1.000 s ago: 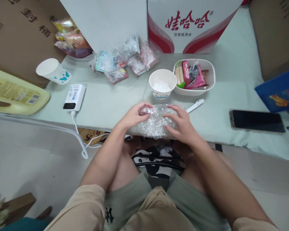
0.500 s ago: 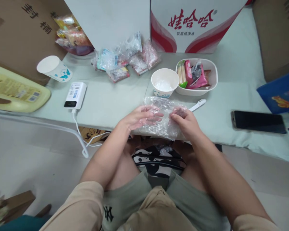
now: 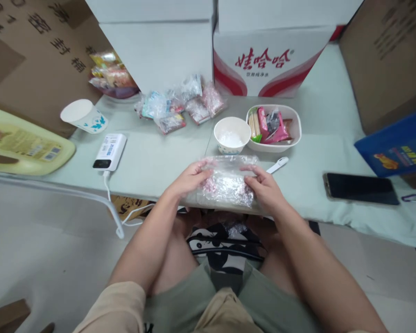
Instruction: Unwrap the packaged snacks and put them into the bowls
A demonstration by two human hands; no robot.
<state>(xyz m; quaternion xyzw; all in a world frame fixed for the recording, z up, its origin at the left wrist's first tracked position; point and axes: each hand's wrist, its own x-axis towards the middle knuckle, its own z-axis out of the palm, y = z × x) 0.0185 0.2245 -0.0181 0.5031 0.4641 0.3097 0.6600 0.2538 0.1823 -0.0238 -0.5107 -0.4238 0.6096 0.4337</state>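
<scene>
A crinkled clear plastic bag point(image 3: 229, 187) is stretched between my two hands at the table's front edge. My left hand point(image 3: 196, 179) grips its left side between thumb and fingers, some of them showing through the film. On the right side, my right hand point(image 3: 261, 185) pinches the bag with thumb and fingers. Just beyond the bag stands a white paper cup point(image 3: 231, 134) with something whitish or clear inside. Touching the cup is a white tub point(image 3: 293, 138) holding several wrapped snacks. A white plastic utensil point(image 3: 278, 164) lies beside my right hand.
Several snacks in clear bags point(image 3: 171, 104) lie before white boxes point(image 3: 263, 64). Leftward are another paper cup point(image 3: 84, 116), a power bank point(image 3: 110, 151) with a cable and a yellow bottle point(image 3: 27, 143). A phone point(image 3: 360, 188) and a blue package point(image 3: 395, 145) are at right.
My left hand has gone from loosely spread fingers to gripping the bag's left side. The bag is now spread wider and flatter between both hands. The camera view has tilted up slightly.
</scene>
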